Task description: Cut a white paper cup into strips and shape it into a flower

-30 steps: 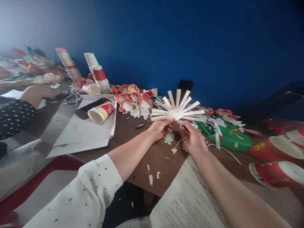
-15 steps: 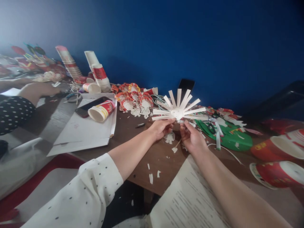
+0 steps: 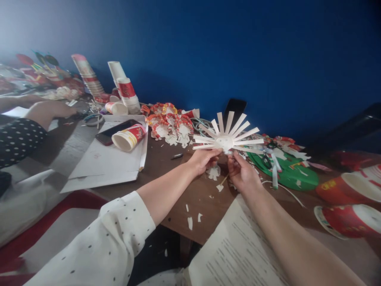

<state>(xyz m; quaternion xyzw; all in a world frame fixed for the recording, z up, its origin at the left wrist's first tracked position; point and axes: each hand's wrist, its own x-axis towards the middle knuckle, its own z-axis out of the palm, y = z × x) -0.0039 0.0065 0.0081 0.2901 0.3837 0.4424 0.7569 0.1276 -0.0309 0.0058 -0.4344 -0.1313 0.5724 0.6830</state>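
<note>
A white paper cup cut into strips (image 3: 225, 142) is held up above the brown table, its strips fanned out like rays around the round base. My left hand (image 3: 204, 160) pinches the lower left edge of the base. On the lower right, my right hand (image 3: 242, 171) grips the same piece between thumb and fingers. Small marks or holes show on the base, too small to make out. Below the hands lie white paper scraps (image 3: 213, 172) and a thin stick with a white tip (image 3: 220, 187).
Red-and-white cut paper pieces (image 3: 171, 123) pile up behind. Left are a cup (image 3: 128, 139), a phone (image 3: 107, 135), a white folder (image 3: 98, 163) and stacked cups (image 3: 127, 95). Right are a green disc (image 3: 300, 178), red cups (image 3: 351, 218) and printed paper (image 3: 235, 254). Another person's arm (image 3: 49, 113) reaches in.
The view has shifted slightly, and the cut cup appears a little farther right, its fan turned slightly. Both hands keep their hold on it.
</note>
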